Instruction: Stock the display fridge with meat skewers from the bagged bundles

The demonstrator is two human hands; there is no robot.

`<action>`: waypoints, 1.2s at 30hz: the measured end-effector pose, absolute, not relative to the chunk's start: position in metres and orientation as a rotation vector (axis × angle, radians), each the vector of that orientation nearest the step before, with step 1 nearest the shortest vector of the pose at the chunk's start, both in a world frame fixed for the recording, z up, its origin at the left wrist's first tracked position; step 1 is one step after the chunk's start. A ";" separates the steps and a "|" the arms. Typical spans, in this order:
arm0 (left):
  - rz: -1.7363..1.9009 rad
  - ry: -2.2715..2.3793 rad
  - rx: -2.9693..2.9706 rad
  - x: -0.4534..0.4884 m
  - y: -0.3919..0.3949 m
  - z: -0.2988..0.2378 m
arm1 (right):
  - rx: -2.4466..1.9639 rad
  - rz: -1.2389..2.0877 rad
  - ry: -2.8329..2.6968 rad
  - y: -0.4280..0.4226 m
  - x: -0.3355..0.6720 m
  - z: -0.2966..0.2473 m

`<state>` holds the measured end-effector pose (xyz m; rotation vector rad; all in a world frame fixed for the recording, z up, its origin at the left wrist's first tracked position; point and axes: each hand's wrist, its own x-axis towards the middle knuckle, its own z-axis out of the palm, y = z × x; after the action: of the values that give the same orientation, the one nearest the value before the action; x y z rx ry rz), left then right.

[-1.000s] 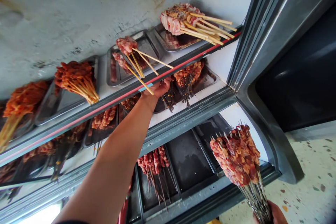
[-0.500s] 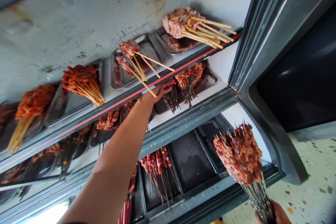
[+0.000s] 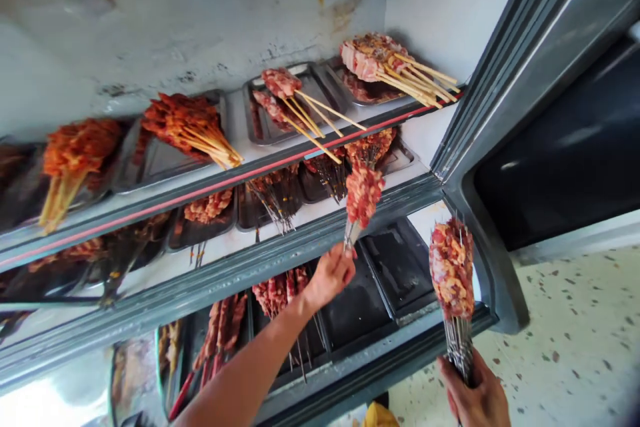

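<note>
Our right hand grips a large bunch, meat uppermost, by its skewers | our left hand holds a smaller bunch before the middle shelf | beyond, we see loaded trays on the upper shelf

I see a cool, fairly even light across the cabinet's back wall, while the middle shelf sits in shadow, dimmest at far left. The lower left corner burns out to white glare on my feed, and the dark panel carries a soft reflection. The floor reads bright. I get the left hand and right hand reasonably clear; the far edges go soft, and wide-angle distortion slants the shelf lines.
</note>
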<state>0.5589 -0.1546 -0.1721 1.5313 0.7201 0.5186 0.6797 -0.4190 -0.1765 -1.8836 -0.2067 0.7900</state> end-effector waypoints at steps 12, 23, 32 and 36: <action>0.524 0.582 1.389 0.440 -0.330 -0.095 | -1.262 1.180 -0.230 -0.482 0.585 -0.054; 0.604 0.495 1.333 0.352 -0.376 -0.005 | -0.724 1.453 -0.503 -0.533 0.535 0.015; 0.618 0.442 1.351 0.323 -0.382 0.032 | -0.703 1.504 -0.629 -0.546 0.516 0.040; 0.624 0.422 1.340 0.319 -0.381 0.041 | -0.623 1.507 -0.672 -0.545 0.510 0.051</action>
<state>0.3187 -0.3806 0.0405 1.3397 0.4223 0.6243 0.5096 -0.5453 0.0513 -0.6230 -0.6720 1.5074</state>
